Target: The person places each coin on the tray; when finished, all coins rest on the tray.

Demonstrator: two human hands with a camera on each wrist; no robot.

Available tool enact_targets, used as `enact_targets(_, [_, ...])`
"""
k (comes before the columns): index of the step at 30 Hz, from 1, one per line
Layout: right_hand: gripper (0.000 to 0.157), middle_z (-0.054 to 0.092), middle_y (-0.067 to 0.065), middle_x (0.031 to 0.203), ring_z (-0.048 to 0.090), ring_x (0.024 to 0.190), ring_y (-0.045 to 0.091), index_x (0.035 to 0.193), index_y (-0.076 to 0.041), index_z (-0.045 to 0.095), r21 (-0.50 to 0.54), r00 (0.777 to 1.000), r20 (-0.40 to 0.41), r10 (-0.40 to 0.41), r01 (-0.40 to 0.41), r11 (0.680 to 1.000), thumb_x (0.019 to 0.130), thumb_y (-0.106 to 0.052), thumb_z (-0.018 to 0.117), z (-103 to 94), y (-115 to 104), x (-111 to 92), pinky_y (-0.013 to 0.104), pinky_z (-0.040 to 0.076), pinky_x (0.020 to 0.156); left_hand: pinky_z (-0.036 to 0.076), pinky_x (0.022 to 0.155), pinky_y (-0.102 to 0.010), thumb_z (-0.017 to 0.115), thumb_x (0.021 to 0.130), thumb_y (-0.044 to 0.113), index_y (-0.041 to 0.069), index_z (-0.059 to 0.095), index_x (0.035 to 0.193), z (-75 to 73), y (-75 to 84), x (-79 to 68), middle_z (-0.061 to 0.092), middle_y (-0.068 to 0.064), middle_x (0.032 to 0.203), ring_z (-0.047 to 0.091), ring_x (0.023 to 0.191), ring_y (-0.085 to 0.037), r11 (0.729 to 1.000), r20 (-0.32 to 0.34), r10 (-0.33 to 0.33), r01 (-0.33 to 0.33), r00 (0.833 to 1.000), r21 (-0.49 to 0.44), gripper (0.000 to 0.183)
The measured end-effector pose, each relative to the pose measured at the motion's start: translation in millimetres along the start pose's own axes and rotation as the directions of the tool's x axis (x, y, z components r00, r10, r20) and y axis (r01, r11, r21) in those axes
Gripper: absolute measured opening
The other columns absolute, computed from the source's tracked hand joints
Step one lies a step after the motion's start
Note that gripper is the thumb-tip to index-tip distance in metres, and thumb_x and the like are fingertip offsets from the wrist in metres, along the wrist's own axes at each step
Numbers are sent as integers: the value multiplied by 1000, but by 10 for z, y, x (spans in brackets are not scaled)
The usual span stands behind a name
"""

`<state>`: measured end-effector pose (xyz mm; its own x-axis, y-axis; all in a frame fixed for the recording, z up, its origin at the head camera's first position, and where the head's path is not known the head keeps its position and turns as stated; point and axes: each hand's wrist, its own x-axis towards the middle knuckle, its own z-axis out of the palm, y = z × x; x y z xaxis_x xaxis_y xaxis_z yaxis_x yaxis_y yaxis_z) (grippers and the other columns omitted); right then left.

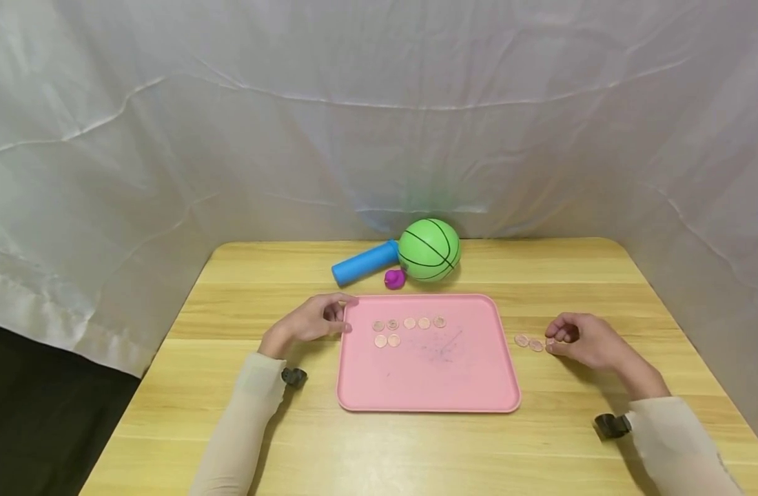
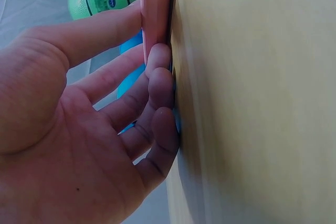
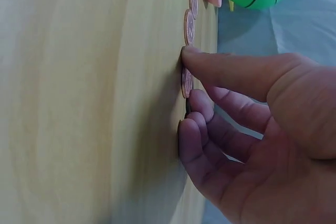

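Note:
A pink tray (image 1: 428, 393) lies on the table, with several copper-coloured coins (image 1: 409, 323) in an upper row and two more (image 1: 387, 341) below it. At the tray's left rim, my left hand (image 1: 313, 318) holds the edge. Its thumb (image 2: 113, 30) is on top of the rim and the other fingers curl against the side wall. Right of the tray, my right hand (image 1: 586, 339) has its thumb (image 3: 226, 66) and curled fingers around a coin (image 3: 187, 83) at the tabletop. Two further coins (image 1: 528, 342) lie flat beside it, toward the tray.
Behind the tray sit a green ball (image 1: 429, 249) with black lines, a blue cylinder (image 1: 365, 263) and a small purple duck (image 1: 394, 279). Pale cloth (image 1: 379, 138) hangs past the wooden table's (image 1: 366, 455) far edge. Black wrist cameras (image 1: 612, 426) are strapped at both sleeves.

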<state>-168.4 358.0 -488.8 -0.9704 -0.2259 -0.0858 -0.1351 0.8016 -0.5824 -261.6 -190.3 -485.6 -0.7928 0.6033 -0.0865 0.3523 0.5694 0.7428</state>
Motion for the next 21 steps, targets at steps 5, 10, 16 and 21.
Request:
enact_targets(5, [23, 65, 3, 94, 52, 83, 4, 108, -2, 72, 9, 1000, 5, -12, 12, 1000, 91, -7, 86, 22, -45, 29, 21, 46, 72, 52, 78, -23, 80, 99, 10, -2, 61, 150, -10, -14, 5, 68, -10, 100, 59, 87, -14, 1000, 0, 5, -5, 1000, 6, 56])
enact_targets(10, [30, 60, 4, 93, 51, 82, 8, 117, 1, 72, 38, 1000, 27, -8, 7, 999, 89, -2, 84, 25, -97, 50, 23, 43, 70, 52, 78, -23, 80, 99, 10, -2, 61, 150, 0, -19, 3, 68, -11, 101, 59, 87, -13, 1000, 5, 4, -4, 1000, 4, 56])
enact_targets(16, [37, 74, 11, 104, 64, 85, 10, 130, 7, 68, 179, 999, 32, 19, -24, 984, 96, -4, 78, 28, -62, 42, 25, 57, 70, 52, 79, -24, 81, 98, 10, -2, 62, 149, -4, 7, -3, 68, -11, 100, 59, 88, -14, 1000, 4, 2, -2, 1000, -5, 56])
enact_targets(21, [37, 77, 15, 106, 70, 82, 13, 134, 7, 66, 281, 999, 9, 48, -48, 959, 103, -11, 74, 61, -185, 35, 30, 61, 65, 51, 79, -24, 81, 98, 10, -2, 63, 148, -8, 5, -5, 68, -11, 100, 59, 88, -14, 1000, -3, 3, -3, 1000, -9, 55])
